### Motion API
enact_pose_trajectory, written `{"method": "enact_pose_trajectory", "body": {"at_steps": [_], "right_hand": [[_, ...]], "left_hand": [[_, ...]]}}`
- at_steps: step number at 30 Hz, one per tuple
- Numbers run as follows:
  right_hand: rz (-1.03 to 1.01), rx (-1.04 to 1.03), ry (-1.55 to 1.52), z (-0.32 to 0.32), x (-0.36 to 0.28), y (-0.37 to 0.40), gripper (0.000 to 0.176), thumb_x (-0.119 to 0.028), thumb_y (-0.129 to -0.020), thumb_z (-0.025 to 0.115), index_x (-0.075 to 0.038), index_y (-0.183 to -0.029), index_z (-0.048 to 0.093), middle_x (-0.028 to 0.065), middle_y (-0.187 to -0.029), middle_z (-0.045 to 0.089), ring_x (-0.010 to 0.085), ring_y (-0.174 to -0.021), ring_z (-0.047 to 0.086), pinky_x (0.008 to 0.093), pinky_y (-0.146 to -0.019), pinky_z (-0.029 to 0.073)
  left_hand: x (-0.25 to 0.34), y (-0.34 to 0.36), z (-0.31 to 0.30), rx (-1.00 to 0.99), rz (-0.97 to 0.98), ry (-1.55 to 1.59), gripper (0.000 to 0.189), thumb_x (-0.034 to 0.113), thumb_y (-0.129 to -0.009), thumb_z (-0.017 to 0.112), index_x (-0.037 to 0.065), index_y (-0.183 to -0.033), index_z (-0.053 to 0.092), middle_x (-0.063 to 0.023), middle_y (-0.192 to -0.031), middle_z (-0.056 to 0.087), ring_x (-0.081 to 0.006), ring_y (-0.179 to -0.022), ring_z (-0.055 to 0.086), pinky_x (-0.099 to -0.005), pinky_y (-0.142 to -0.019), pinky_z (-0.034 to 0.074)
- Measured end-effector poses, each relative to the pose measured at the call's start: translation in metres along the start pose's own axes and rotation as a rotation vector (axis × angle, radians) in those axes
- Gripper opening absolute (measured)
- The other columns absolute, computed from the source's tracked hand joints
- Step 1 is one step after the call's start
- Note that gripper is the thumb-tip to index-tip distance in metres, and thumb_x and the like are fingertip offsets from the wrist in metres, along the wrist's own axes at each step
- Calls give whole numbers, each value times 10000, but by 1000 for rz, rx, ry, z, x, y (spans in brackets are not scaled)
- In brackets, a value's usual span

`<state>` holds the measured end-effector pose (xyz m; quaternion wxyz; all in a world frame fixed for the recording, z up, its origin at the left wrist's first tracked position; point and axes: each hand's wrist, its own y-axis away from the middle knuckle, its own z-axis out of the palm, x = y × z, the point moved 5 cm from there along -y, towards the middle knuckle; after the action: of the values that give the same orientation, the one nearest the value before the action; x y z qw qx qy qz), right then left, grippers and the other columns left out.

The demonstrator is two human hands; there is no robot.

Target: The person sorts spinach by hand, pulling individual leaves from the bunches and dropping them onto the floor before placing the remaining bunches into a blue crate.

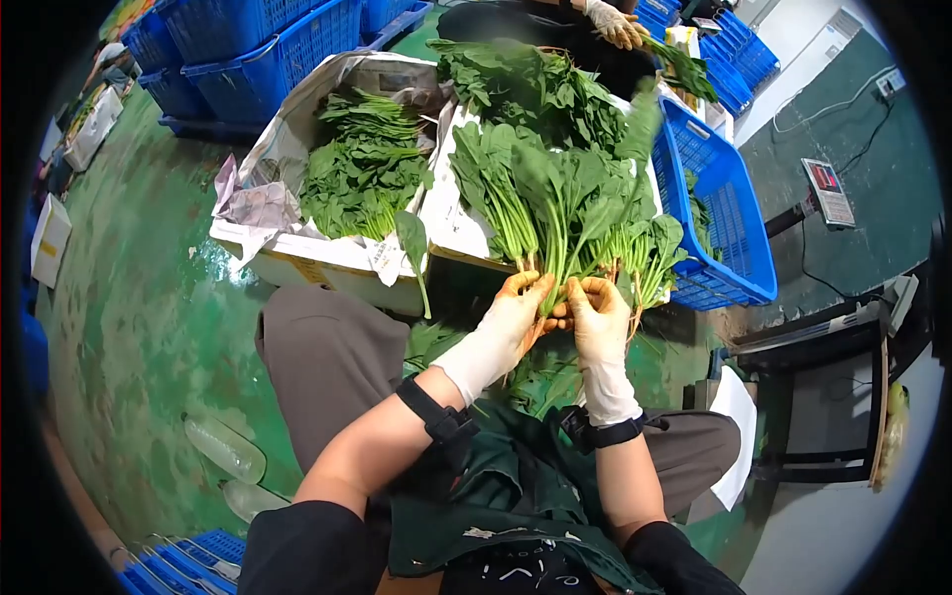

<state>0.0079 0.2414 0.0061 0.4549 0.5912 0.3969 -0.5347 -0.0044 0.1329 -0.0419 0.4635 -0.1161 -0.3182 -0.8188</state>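
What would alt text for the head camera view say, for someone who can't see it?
A person's gloved left hand and right hand hold a bunch of leafy greens near its root ends. Beyond lie heaped greens, with a lined box of greens to the left and a blue crate to the right.

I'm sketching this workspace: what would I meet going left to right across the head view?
White rectangular box, paper-lined white foam box of green leafy vegetables, white-gloved left hand, white-gloved right hand, blue slatted plastic basket, white panel with a red readout.
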Motion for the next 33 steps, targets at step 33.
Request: {"method": "enact_pose_trajectory", "body": {"at_steps": [33], "right_hand": [[-273, -122, 1256, 62, -6, -80, 413, -416, -675, 710, -14, -749, 643, 173, -729, 636, 306, -711, 631, 373, -654, 494]], "left_hand": [[92, 20, -32, 230, 241, 63, 167, 159, -785, 671, 142, -881, 536, 89, -492, 294, -41, -366, 235, -217, -369, 182]]}}
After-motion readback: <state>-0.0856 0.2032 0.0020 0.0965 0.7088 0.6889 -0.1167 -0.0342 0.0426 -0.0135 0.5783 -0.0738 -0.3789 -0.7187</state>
